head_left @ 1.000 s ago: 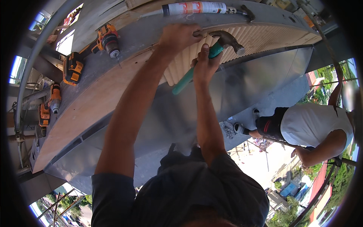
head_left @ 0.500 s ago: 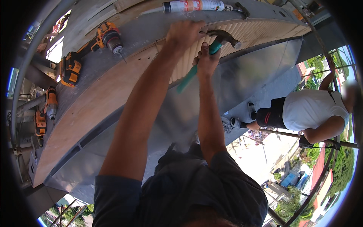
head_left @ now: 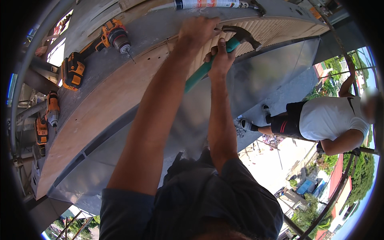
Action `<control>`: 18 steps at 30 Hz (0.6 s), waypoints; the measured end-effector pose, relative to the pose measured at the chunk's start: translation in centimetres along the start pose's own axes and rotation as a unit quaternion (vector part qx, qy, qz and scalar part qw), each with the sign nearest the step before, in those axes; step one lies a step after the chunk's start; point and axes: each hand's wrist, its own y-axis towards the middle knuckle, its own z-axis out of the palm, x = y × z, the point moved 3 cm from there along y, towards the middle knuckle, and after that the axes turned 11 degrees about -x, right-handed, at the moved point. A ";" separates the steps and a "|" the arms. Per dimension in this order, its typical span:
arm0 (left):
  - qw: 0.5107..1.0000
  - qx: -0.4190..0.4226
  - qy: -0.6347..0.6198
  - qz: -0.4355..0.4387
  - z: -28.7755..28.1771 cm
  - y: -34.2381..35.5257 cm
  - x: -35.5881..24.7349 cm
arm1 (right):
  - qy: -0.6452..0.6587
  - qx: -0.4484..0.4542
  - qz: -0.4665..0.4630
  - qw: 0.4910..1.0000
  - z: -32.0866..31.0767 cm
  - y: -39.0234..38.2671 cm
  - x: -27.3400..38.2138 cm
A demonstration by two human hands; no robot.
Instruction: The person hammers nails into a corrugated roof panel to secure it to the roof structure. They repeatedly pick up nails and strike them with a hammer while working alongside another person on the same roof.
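My right hand [head_left: 221,64] is closed round the green handle of a claw hammer [head_left: 197,79], near the head. The dark steel head is raised above the ribbed wooden strip [head_left: 272,30], its claw end close to my left fingertips. My left hand [head_left: 199,33] is held in a pinch over the upper edge of the curved wooden panel [head_left: 116,92]. Whatever sits between those fingers is too small to make out. Part of the ribbed strip is hidden behind my hands and left forearm.
On the grey ledge lie an orange-and-black drill [head_left: 116,38] and a sealant tube [head_left: 208,4] with another hammer [head_left: 258,7] beside it. A second orange power tool [head_left: 52,109] is at the far left. A person in a white shirt [head_left: 332,118] stands at right by scaffold poles.
The hammer in my right hand has shifted up and to the right, with its head turned a little. My left hand has risen slightly, still pinched.
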 end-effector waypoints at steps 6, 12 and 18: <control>1.000 -0.021 0.008 0.009 0.5 -0.1 0.1 | 0.053 -0.003 0.097 0.994 -0.3 0.2 0.1; 0.999 -0.028 -0.010 0.019 0.3 0.0 -0.1 | 0.011 0.016 0.128 0.992 -0.7 0.1 1.7; 0.999 -0.039 0.014 0.017 0.3 0.0 0.0 | -0.008 0.029 0.140 0.990 -0.9 0.3 2.5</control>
